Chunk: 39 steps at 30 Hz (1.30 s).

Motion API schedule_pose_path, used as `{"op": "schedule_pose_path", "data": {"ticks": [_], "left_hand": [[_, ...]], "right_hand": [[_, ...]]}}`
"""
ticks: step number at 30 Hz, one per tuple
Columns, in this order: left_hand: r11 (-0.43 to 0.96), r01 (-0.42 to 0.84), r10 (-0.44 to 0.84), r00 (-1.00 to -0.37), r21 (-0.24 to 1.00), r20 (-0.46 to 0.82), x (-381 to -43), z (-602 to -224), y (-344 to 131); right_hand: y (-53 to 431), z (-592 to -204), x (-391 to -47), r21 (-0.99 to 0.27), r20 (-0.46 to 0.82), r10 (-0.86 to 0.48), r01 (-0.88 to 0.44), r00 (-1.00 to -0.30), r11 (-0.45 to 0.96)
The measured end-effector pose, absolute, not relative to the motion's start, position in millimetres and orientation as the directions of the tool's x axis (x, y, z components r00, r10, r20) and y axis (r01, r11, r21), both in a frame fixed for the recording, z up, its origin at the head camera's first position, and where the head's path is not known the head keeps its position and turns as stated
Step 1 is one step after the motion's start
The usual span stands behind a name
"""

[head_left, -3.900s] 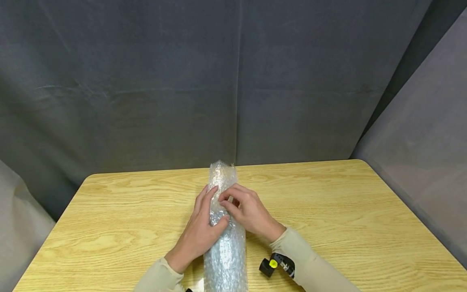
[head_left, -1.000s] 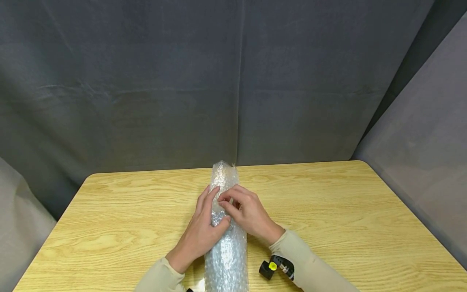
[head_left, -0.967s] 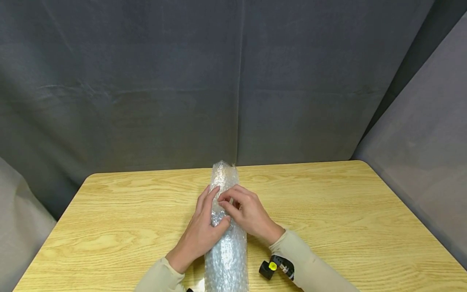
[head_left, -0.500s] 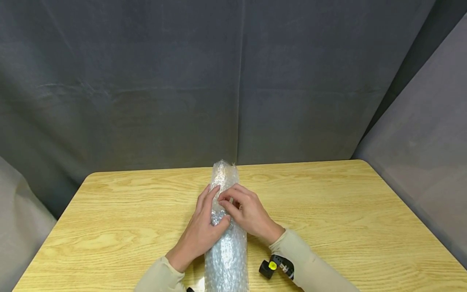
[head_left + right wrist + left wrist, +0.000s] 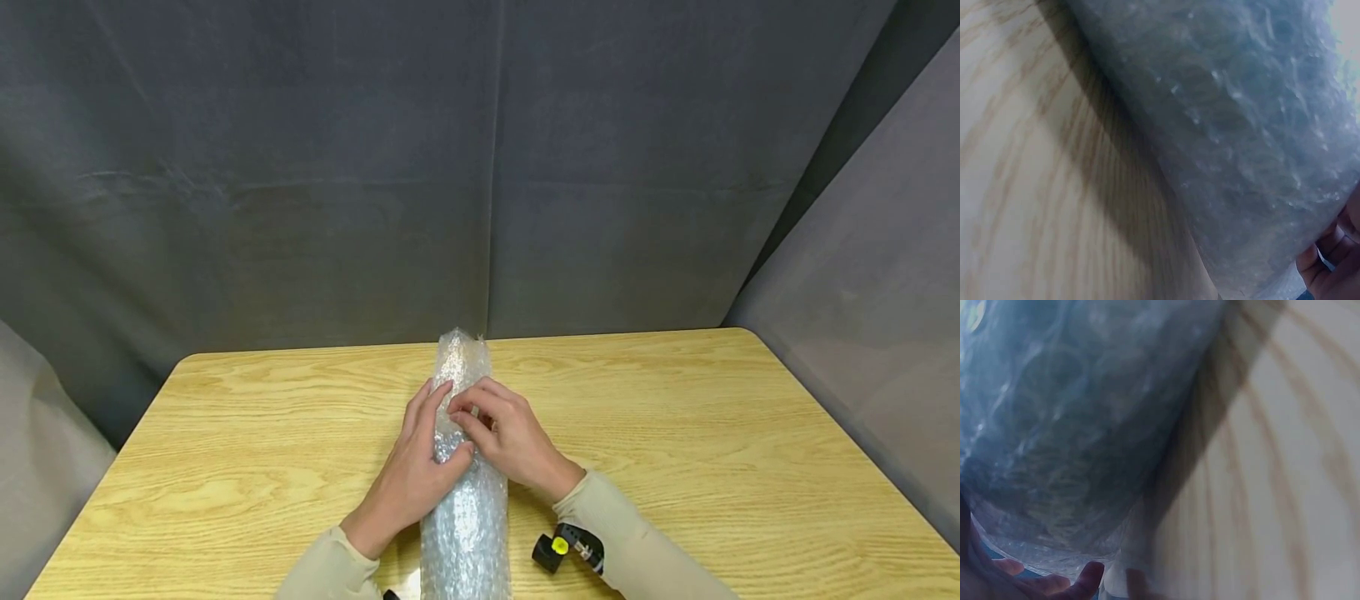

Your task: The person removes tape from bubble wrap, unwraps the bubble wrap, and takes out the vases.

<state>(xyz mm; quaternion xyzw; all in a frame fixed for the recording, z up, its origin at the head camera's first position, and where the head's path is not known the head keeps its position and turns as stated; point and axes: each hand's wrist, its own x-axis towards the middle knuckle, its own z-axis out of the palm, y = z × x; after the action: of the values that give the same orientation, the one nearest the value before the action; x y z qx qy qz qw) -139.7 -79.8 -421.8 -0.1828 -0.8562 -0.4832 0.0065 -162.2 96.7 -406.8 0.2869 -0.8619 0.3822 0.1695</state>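
A long bundle in clear bubble wrap [image 5: 467, 533] lies lengthwise on the wooden table, its loose, flatter end near the far edge. What the wrap encloses is hidden. My left hand [image 5: 411, 475] rests along its left side, fingers fairly straight, with the thumb across the top. From the right, my right hand [image 5: 517, 433] pinches at the wrap's surface between thumb and index finger, the other fingers curled. In the left wrist view the bubble wrap [image 5: 1079, 419] fills the upper left, with fingertips beyond it. The right wrist view shows the bubble wrap [image 5: 1229, 131] and fingers at its lower right.
The wooden table [image 5: 712, 450] stretches out on both sides of the bundle. A dark grey curtain [image 5: 322, 208] hangs behind its far edge, and lighter cloth [image 5: 885, 275] hangs at the right. A black wrist camera [image 5: 551, 552] sits under my right forearm.
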Motion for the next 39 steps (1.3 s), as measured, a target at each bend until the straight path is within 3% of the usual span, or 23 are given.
{"op": "schedule_pose_path", "data": {"ticks": [39], "left_hand": [[0.467,0.320,0.305,-0.933,0.824,0.190,-141.4,-423.3,-78.5]], "right_hand": [[98.0,-408.7,-162.6,-0.552,0.531,-0.379,-0.649,-0.758,0.524]]}}
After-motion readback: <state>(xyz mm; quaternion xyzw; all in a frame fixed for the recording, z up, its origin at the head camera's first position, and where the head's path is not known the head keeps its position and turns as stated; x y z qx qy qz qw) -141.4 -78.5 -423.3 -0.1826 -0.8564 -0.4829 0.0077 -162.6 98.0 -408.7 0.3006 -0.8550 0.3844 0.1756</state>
